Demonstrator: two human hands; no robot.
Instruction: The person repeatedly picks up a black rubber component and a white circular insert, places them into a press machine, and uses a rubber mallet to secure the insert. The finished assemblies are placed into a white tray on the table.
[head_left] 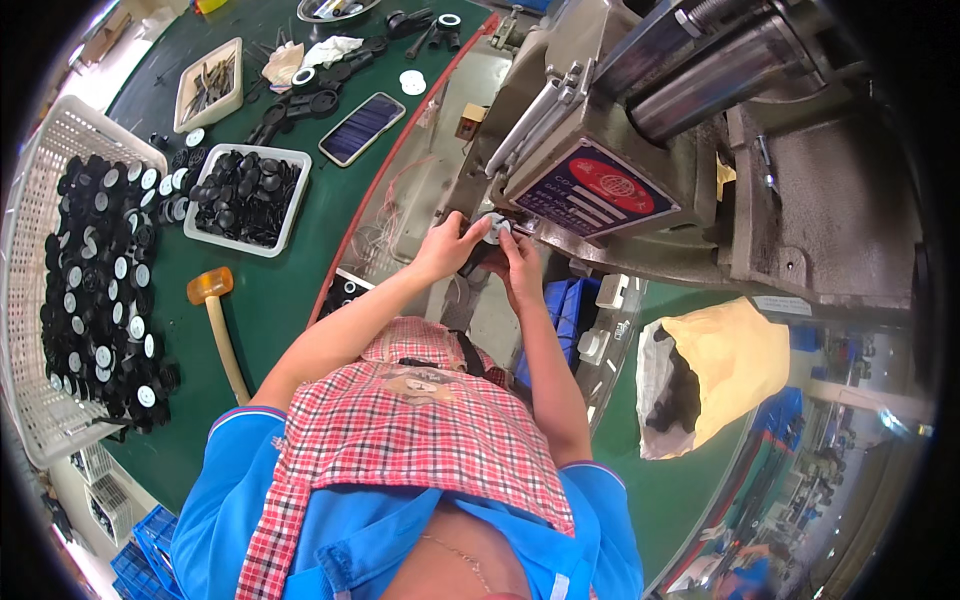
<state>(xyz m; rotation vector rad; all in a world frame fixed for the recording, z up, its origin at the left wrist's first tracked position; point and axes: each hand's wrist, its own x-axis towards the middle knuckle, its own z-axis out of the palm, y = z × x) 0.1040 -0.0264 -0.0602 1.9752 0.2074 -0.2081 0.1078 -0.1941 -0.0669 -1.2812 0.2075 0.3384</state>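
1. Press machine (640, 150), grey, fills twelve to three o'clock on the green desk (270, 290).
2. Left hand (452, 245) and right hand (520, 262) together pinch a small round black-and-white part (497, 228) under its head, apparently seating it.
3. Next likely needs fingers withdrawn.

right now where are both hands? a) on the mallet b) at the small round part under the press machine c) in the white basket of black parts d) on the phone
b: the left hand and right hand meet at a small round part beneath the machine, while the mallet, phone and white basket lie untouched off to the left.
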